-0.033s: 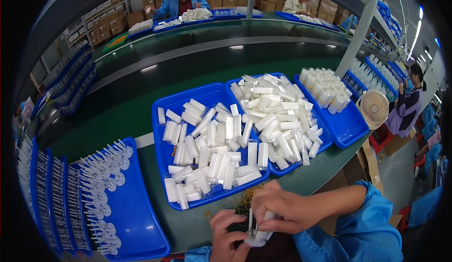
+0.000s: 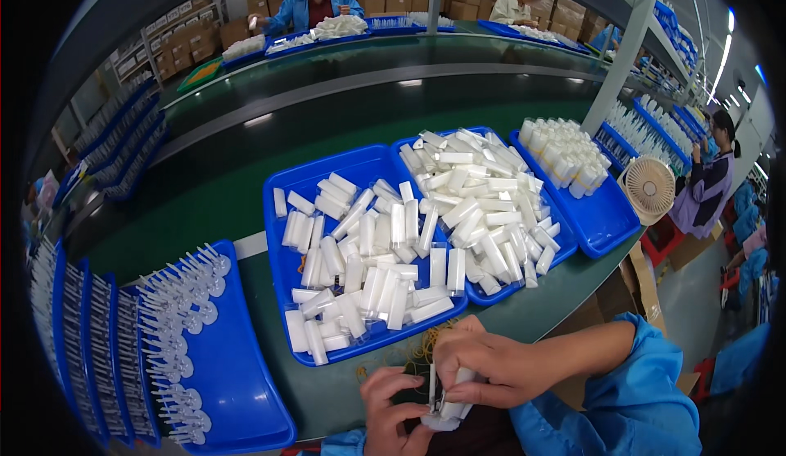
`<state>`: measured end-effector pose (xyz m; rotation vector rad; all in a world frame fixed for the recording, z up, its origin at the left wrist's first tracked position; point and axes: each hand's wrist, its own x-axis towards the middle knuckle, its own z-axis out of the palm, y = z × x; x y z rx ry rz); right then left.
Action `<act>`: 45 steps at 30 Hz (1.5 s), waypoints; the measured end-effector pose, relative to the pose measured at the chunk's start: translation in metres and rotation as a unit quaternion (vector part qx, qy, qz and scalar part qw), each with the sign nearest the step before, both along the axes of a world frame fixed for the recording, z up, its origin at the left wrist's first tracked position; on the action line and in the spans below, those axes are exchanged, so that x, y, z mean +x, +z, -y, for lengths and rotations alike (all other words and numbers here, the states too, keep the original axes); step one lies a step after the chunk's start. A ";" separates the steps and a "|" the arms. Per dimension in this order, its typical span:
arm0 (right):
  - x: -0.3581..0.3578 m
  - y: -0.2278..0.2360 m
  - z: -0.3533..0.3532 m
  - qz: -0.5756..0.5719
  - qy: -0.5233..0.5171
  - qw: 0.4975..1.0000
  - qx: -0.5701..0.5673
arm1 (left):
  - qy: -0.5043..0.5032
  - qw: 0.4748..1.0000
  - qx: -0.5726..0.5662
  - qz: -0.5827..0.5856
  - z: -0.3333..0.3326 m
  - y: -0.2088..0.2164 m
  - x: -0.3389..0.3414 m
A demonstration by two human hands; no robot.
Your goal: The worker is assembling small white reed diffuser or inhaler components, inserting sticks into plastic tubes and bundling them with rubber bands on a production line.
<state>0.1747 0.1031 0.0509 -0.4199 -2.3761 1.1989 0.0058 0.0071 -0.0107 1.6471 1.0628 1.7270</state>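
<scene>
Low in front of me, my left hand (image 2: 395,407) pinches the edge of a white plastic part with a round base (image 2: 442,422) and thin upright prongs. My right hand (image 2: 485,364) reaches over it from the right, fingers closed on a white oblong piece (image 2: 463,381) that stands against the prongs. The fingers partly hide where the two meet. Just beyond my hands lie thin yellowish rubber bands (image 2: 427,346). Behind them, a blue tray (image 2: 282,179) holds many loose white oblong pieces in clear sleeves.
A second blue tray (image 2: 571,241) is heaped with similar pieces. Right of it, another blue tray (image 2: 607,228) holds bundled white pieces, beside a beige fan (image 2: 649,179). Stacked blue trays (image 2: 237,382) with pronged parts stand left. Co-workers sit across the green conveyor (image 2: 344,120).
Both hands have barely shifted and keep their hold on the same parts. Across the conveyor, a co-worker's hand has moved slightly.
</scene>
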 end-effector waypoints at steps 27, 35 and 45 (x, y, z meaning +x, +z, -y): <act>-0.013 0.006 -0.070 0.001 -0.034 0.946 -0.322 | -0.016 0.999 -0.016 0.040 -0.008 -0.003 -0.014; -0.009 -0.013 -0.057 -0.120 0.012 0.798 -0.591 | -0.054 0.997 -0.050 0.031 -0.009 0.005 -0.012; -0.002 0.019 -0.055 0.106 -0.006 0.993 -0.042 | -0.052 0.996 -0.078 -0.002 -0.008 0.000 -0.013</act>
